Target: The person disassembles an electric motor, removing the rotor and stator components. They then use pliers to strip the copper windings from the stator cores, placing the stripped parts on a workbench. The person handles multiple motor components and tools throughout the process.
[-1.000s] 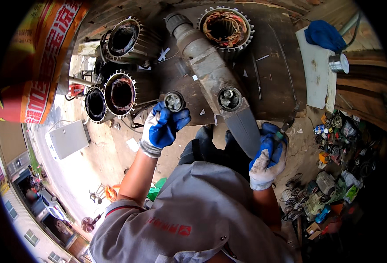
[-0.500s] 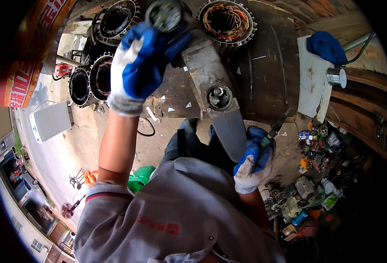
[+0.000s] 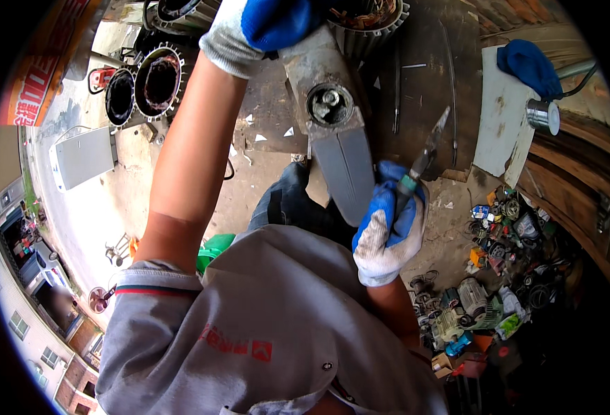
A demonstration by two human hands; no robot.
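An elongated grey metal housing [image 3: 343, 164] runs from the bench toward my body; its near end tapers. A round recess [image 3: 330, 104] in it holds a shiny metal piece. At the far end of the housing is my left hand [image 3: 270, 28] in a blue and white glove, its fingers hidden or cut off by the upper edge. My right hand [image 3: 391, 225], gloved alike, is closed around the green-banded handle of a knife [image 3: 426, 155]. The pointed blade slants up and away over the bench edge, to the right of the housing and apart from it.
Motor stators with windings [image 3: 158, 84] stand at the left, another [image 3: 370, 28] beyond the housing. Thin rods [image 3: 397, 90] and paper scraps lie on the dark bench [image 3: 422, 69]. At right are a pale board [image 3: 498, 111], a metal can [image 3: 542, 117] and a heap of motor parts [image 3: 474, 297].
My left hand has moved up and right, and the round metal part by it has left view. The knife has swung up, its tip now pointing away from me. The whole view has shifted slightly.
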